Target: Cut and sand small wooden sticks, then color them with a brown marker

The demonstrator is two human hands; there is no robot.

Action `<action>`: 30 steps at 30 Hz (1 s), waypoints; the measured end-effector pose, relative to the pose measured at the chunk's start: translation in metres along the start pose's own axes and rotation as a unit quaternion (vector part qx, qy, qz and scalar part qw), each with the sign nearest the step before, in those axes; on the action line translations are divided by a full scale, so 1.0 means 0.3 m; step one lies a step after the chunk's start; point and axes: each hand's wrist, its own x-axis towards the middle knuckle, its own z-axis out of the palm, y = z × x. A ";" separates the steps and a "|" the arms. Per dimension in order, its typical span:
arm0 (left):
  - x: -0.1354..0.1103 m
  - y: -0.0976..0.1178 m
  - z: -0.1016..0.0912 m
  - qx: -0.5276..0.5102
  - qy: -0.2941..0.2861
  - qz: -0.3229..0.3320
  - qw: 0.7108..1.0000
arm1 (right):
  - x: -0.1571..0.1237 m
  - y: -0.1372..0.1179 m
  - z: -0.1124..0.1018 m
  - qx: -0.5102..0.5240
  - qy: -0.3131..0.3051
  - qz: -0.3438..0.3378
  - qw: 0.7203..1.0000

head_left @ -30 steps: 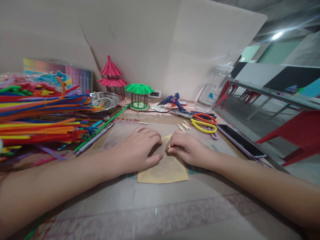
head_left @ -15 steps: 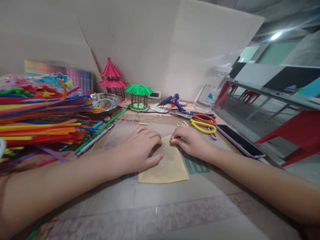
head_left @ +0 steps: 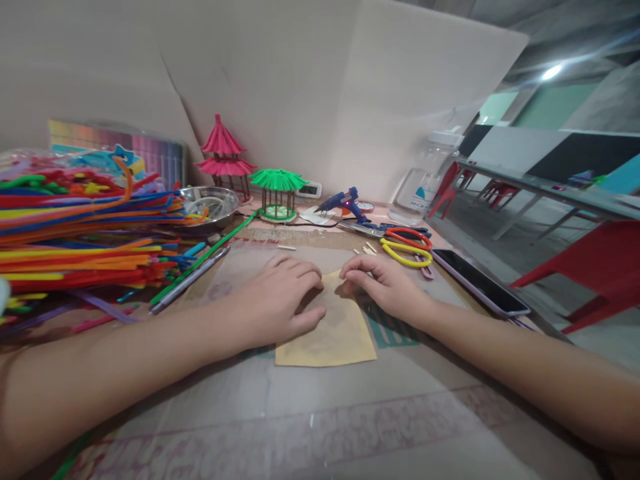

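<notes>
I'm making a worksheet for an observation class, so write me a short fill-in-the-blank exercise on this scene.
1. The hand with its thumb clearly spread, over the yellowish sheet, is the person's ____ one.
2. The black-screened ____ lies farther right than the right hand.
3. The small model nearest the glue gun has a ____ roof.
4. Counting the pink-roofed model, ____ models with roofs stand here.

Missing words: left; phone; green; two.

A yellow sheet [head_left: 327, 337] with faint grey smudges, flat on the tabletop [head_left: 240, 400].
</notes>
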 end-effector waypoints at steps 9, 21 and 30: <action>0.000 0.003 -0.004 -0.007 -0.004 -0.006 1.000 | -0.013 -0.010 0.001 -0.133 0.013 -0.122 0.984; -0.003 0.005 -0.008 -0.009 -0.008 -0.008 1.000 | -0.008 -0.007 0.007 -0.134 -0.007 -0.121 0.984; -0.002 -0.001 -0.001 -0.003 -0.003 0.005 1.000 | -0.002 0.010 0.012 -0.152 -0.034 -0.169 0.973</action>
